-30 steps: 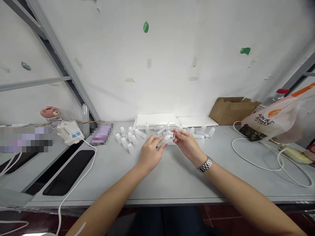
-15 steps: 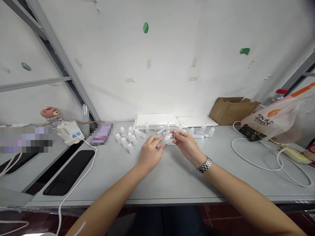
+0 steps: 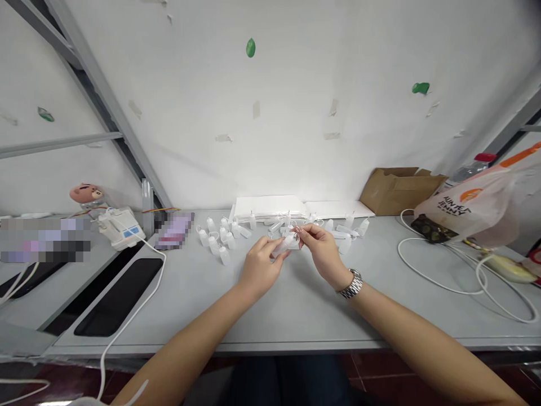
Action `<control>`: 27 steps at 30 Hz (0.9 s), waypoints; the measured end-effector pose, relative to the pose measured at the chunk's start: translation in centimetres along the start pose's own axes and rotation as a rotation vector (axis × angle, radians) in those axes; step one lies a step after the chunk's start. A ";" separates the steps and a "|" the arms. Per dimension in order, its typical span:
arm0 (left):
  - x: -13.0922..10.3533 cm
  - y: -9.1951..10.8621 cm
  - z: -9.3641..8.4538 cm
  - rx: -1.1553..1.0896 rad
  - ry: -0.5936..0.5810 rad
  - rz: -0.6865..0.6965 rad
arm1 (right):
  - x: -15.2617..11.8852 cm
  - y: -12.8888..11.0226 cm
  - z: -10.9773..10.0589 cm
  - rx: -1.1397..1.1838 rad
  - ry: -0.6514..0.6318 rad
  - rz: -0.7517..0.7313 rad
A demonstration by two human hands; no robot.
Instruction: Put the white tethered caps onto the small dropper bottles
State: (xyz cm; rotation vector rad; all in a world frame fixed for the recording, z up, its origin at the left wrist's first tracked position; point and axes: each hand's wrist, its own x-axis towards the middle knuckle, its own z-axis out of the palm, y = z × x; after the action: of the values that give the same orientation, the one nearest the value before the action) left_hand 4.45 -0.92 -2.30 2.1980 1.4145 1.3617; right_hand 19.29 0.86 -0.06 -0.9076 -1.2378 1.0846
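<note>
A small translucent plastic squeeze bottle (image 3: 288, 243) is held tilted above the table. My left hand (image 3: 261, 268) grips its body between thumb and fingers. The fingers of my right hand (image 3: 324, 250) are pinched at the bottle's top, by the white looped cap strap; the fingertips partly hide the cap. Similar bottles with thin tips stand in a group (image 3: 213, 246) to the left of my hands. More bottles lie and stand behind the hands and to the right, among them one upright bottle (image 3: 345, 245) and one leaning bottle (image 3: 363, 227).
White flat sheets (image 3: 270, 206) are stacked against the wall. A cardboard box (image 3: 399, 192) and a plastic bag (image 3: 469, 194) stand at back right, with white cable (image 3: 439, 288) looped below. A black phone-like slab (image 3: 119, 296) and a white device (image 3: 122, 228) are on the left.
The bottle has tipped slightly in my left hand. My right fingers have closed in over its top, covering more of the cap; the surrounding bottles stay put.
</note>
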 end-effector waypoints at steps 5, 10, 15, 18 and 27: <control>-0.2 0.0 0.0 0.069 -0.009 0.035 | -0.1 0.0 0.1 -0.087 0.005 -0.018; -0.2 -0.3 -0.1 0.098 -0.016 0.050 | -0.2 0.5 0.1 -0.117 -0.014 -0.011; 0.1 -0.1 -0.3 0.071 -0.017 0.033 | -0.2 0.6 0.1 -0.035 -0.018 0.027; 0.3 0.1 -0.3 0.037 -0.003 0.007 | -0.1 0.8 0.0 0.056 -0.038 0.079; 0.2 -0.1 -0.2 0.029 -0.011 0.018 | -0.1 0.6 -0.1 0.015 0.034 -0.001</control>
State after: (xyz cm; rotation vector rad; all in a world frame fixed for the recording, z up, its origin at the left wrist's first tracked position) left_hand 4.20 -0.76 -2.13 2.2376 1.4233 1.3411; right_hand 19.30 0.94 -0.70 -0.9103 -1.2003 1.0729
